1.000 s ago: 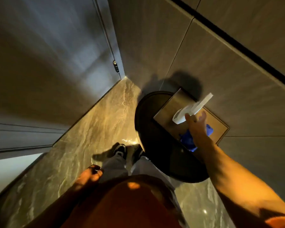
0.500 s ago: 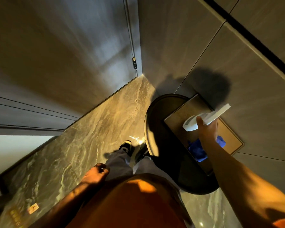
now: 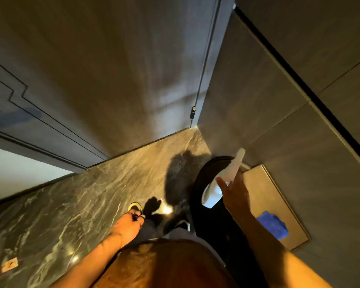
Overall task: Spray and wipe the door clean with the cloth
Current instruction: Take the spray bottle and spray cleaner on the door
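Observation:
My right hand holds a white spray bottle above the black round table, its long nozzle end pointing up toward the wall. A blue cloth lies on the tan rectangular tray on that table, just right of my right forearm. The dark wooden door fills the upper left, with a small hinge at its right edge. My left hand hangs by my leg with its fingers curled, holding nothing.
Marble floor stretches left and ahead of my shoes. A tiled wall with a dark strip runs along the right, and the table stands against it. A pale opening shows beside the door's lower left edge. A small label lies on the floor.
The view has swung toward the door. My right hand has lifted the spray bottle up and away from the tray, leaving the blue cloth lying there. My left hand stays by my leg.

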